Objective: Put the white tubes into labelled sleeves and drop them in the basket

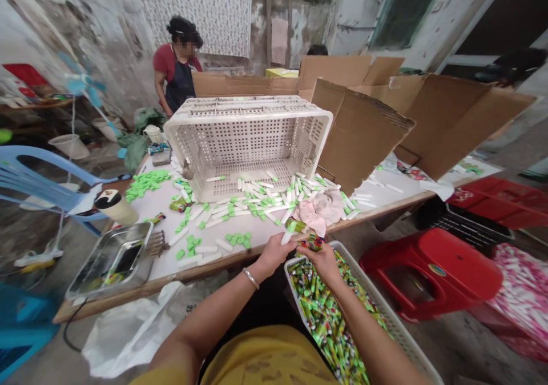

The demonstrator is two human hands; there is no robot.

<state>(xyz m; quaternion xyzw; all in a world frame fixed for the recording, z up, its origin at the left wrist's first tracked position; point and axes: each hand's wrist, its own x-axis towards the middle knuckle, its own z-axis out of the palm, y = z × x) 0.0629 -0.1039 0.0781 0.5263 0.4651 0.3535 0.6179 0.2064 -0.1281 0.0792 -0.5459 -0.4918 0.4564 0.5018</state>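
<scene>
My left hand (274, 255), with a bangle at its wrist, is closed on a white tube with a green end (288, 233) at the table's front edge. Close beside it, my right hand (324, 261) pinches a shiny multicoloured printed wrapper (314, 242). Below my right arm stands a pale basket (402, 339) filled with wrapped tubes (321, 311) that have green ends. Many loose white tubes (257, 205) lie on the table in front of my hands. A pink cloth (319, 211) is bunched just beyond my right hand.
A white perforated crate (252, 139) lies on its side on the table (166, 259). Cardboard panels (359, 133) stand behind it. Green caps (148, 184) and a metal tray (111, 265) are at left, a red stool (432, 271) at right. Another person (177, 68) stands across.
</scene>
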